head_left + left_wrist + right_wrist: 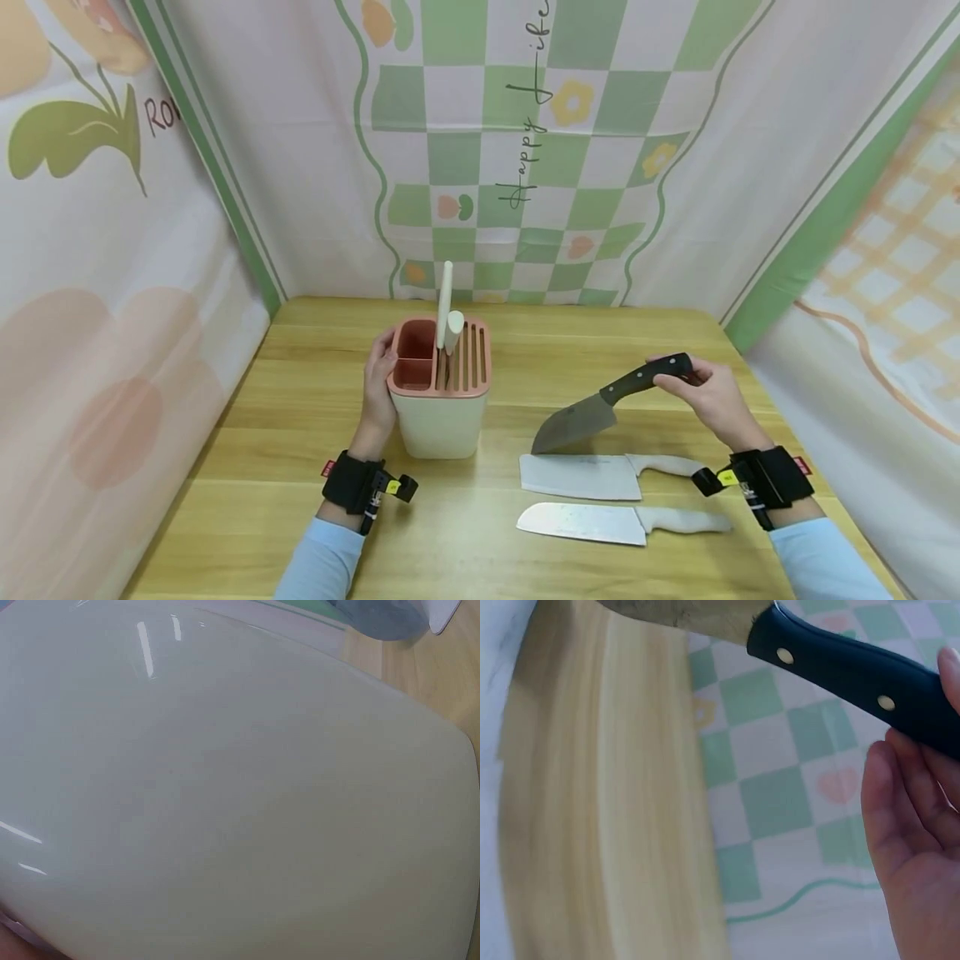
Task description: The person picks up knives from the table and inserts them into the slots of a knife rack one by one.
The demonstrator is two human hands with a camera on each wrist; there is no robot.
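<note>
My right hand point(716, 400) pinches the dark riveted handle of a kitchen knife point(573, 421) between thumb and fingers. The handle is raised, and the wide blade slants down left, its tip overlapping the back edge of a white-handled cleaver point(577, 477) in the head view. In the right wrist view the handle point(840, 671) crosses the top right. On the left, my left hand point(378, 392) grips the side of a cream knife block point(442, 425) with a pink slotted top. Two white-handled tools point(446, 300) stand in its slots. The block's wall point(240, 780) fills the left wrist view.
A second white-handled knife point(585, 522) lies flat in front of the cleaver, its blade to the left. All of this is on a wooden table point(300, 375). Printed cloth point(315, 183) hangs behind the table and along both sides.
</note>
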